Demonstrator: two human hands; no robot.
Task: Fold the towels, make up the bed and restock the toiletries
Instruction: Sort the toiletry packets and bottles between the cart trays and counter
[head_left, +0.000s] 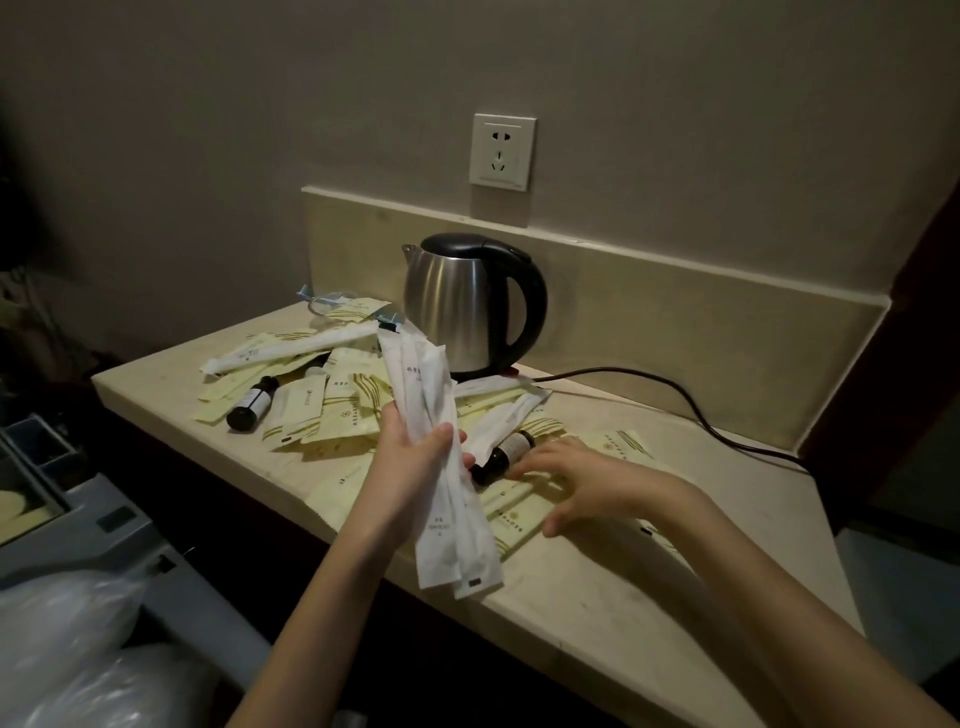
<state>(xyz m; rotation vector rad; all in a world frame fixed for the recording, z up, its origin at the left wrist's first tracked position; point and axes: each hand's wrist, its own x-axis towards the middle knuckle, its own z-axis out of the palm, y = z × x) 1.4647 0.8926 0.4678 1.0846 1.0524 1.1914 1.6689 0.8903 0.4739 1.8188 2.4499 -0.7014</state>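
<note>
Left hand (410, 467) grips long white sachets (441, 457) near-upright; right hand (576, 478) spread, holding nothing

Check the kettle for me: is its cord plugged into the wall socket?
No: the wall socket above the kettle is empty, and the cord trails right along the counter.

A brushed stainless-steel kettle with a glossy black plastic lid and handle (470, 304) stands on a matt, speckled beige stone counter (597, 613) strewn with smooth white paper sachets (441, 467), pale yellow paper packets (343, 415) and a glossy dark glass bottle (252, 402).
</note>
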